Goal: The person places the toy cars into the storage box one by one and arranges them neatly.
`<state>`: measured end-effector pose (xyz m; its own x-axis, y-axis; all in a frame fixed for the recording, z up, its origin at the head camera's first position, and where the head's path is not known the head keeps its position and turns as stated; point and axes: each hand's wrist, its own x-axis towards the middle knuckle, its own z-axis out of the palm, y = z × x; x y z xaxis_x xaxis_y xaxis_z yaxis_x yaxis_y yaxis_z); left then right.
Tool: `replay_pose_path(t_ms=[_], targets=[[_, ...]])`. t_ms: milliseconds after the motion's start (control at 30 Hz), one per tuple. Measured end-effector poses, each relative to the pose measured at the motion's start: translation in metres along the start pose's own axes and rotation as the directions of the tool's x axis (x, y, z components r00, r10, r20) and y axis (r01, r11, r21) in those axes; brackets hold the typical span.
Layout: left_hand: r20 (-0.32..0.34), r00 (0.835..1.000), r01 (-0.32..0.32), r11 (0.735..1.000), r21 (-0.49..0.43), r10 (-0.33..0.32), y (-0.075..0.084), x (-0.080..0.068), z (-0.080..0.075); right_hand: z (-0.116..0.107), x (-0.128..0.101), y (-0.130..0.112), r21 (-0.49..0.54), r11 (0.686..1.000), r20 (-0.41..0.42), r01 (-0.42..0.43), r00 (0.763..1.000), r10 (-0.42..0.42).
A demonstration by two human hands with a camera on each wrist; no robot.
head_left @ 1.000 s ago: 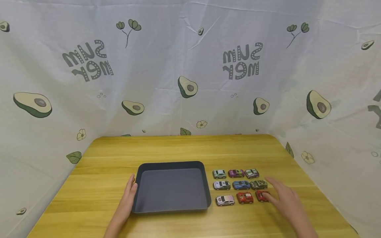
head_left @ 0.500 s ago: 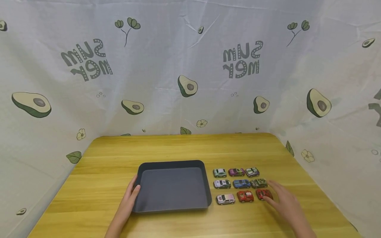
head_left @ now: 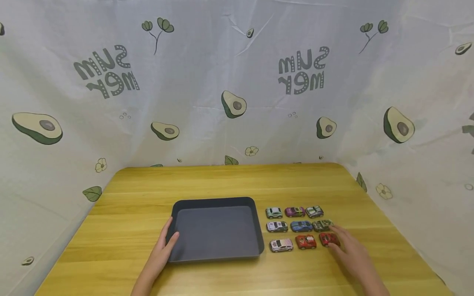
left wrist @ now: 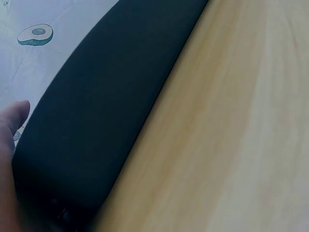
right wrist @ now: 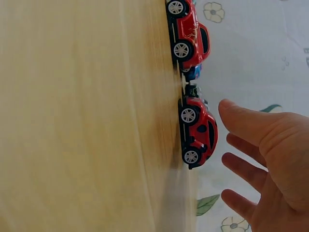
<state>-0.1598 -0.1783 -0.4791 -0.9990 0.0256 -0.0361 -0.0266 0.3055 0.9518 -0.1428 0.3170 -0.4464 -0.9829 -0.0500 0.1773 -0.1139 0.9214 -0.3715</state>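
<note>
The spotted red car [right wrist: 201, 129] sits on the table [head_left: 207, 179], right end of the nearest row, lying longways left to right; I can't tell its nose. By it the right hand [head_left: 353, 257] spreads thumb and fingers apart. The left hand [head_left: 157, 255], fingers straight, touches the tray [head_left: 216, 230]. The cloth [head_left: 201, 57] says "summer" backwards

Shot from the head, forward and down; close from left wrist, probably on the same tray [head_left: 216, 230]; sideways, near, from right wrist, sharing a spotted red car [right wrist: 200, 132].
</note>
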Motion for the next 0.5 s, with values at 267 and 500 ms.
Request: replay_pose_path(t_ms=[267, 500], targets=[[0.005, 0.999, 0.044, 0.999, 0.03, -0.044, -0.0009, -0.0003, -0.0006, 0.0048, -0.0006, 0.0018, 0.025, 1.0, 0.028, 0.013, 1.0, -0.014], [0.013, 0.998, 0.054, 0.998, 0.038, -0.055, -0.0018, 0.0009, -0.0004, 0.0081, -0.0001, 0.0028, 0.001, 0.999, 0.008, 0.049, 0.999, -0.049]])
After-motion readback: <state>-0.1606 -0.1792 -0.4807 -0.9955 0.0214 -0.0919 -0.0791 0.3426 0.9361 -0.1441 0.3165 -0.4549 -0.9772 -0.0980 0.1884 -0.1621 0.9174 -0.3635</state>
